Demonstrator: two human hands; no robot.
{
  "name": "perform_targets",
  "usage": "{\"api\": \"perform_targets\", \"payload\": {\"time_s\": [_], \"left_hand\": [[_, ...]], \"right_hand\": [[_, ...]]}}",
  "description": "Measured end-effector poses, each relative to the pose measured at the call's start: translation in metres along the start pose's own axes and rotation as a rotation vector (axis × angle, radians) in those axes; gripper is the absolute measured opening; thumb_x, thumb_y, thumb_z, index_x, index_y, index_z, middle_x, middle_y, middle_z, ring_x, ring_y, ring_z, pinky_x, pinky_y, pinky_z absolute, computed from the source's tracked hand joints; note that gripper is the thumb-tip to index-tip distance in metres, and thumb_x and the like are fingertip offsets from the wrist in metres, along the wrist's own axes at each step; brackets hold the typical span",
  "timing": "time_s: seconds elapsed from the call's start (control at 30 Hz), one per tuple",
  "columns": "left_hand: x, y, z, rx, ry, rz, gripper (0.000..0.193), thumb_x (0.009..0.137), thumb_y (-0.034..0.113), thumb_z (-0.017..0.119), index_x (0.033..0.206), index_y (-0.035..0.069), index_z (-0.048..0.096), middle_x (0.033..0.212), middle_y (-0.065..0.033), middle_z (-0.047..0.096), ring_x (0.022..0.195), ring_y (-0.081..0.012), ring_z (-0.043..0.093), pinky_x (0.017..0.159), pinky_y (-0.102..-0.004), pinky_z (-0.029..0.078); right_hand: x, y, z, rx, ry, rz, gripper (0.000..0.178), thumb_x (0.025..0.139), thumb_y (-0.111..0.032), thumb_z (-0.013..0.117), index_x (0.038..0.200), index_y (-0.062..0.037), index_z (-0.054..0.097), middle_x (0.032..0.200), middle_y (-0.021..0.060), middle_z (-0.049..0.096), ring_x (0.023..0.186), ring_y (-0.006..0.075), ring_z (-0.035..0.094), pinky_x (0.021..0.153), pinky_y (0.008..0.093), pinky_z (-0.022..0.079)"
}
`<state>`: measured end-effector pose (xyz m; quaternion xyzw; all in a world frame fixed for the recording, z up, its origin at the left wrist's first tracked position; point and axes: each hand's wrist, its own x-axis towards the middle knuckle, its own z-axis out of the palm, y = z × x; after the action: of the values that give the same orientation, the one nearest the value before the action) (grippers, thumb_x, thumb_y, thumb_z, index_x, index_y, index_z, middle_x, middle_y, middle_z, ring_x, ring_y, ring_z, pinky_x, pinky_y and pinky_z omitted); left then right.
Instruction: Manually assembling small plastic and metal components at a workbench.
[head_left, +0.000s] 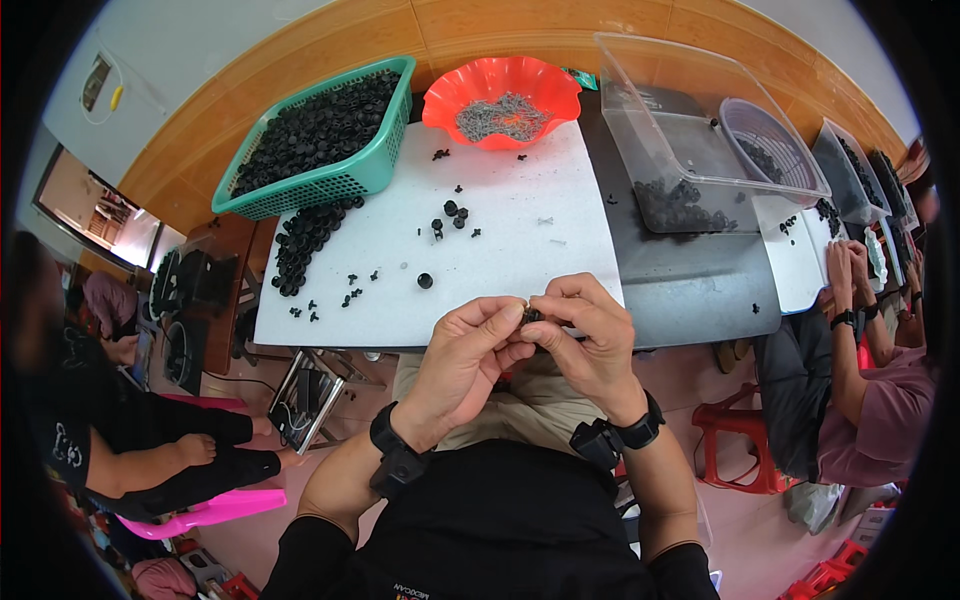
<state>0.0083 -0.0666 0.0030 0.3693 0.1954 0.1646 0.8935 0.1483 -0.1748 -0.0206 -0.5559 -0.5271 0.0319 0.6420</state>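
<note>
My left hand (470,340) and my right hand (588,335) meet over the near edge of the white work surface (520,240). Between their fingertips is a small dark plastic part (530,316), mostly covered by fingers and thumbs. Both hands are closed in a pinch on it. Just beyond them a round black cap (425,281) lies on the white surface. Farther off sits a small group of black caps (455,212), and tiny black pieces (352,296) are scattered to the left.
A green basket (335,185) heaped with black caps stands at the far left, with more caps (305,240) piled beside it. Thin metal pins fill a red scalloped bowl (450,120). Right of it is a clear plastic bin (690,190). People sit on both sides.
</note>
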Motion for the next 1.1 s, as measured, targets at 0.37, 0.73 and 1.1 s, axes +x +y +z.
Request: {"api": "perform_targets", "payload": {"time_s": [0.37,0.73,1.1], "left_hand": [[-0.0009,0.0002,0.0013,-0.048,0.02,0.002,0.016,0.098,0.012,0.066,0.11,0.001,0.069,0.103,-0.0081,0.071,0.089,-0.013,0.069,0.081,-0.0267,0.06],[-0.0021,0.0055,0.0007,0.006,-0.02,-0.001,0.016,0.099,0.011,0.063,0.112,0.002,0.066,0.104,-0.0097,0.071,0.095,-0.016,0.07,0.085,-0.031,0.059],[-0.0055,0.0088,0.0012,-0.002,-0.016,0.047,0.016,0.096,0.006,0.067,0.111,0.0,0.068,0.102,-0.0098,0.072,0.089,-0.0142,0.071,0.081,-0.0264,0.06]], "right_hand": [[-0.0004,0.0017,0.0005,0.0,0.025,-0.023,0.025,0.081,-0.007,0.081,0.104,-0.001,0.073,0.096,0.0103,0.065,0.073,0.014,0.063,0.06,0.026,0.05],[0.004,-0.0031,0.0006,-0.064,0.027,-0.089,0.023,0.082,-0.01,0.081,0.102,-0.0013,0.073,0.094,0.0103,0.065,0.068,0.0155,0.064,0.056,0.027,0.051],[0.0024,-0.0059,0.0045,-0.021,0.018,-0.131,0.028,0.081,-0.003,0.08,0.108,-0.0006,0.071,0.097,0.0125,0.067,0.068,0.0177,0.067,0.057,0.0276,0.052]]}}
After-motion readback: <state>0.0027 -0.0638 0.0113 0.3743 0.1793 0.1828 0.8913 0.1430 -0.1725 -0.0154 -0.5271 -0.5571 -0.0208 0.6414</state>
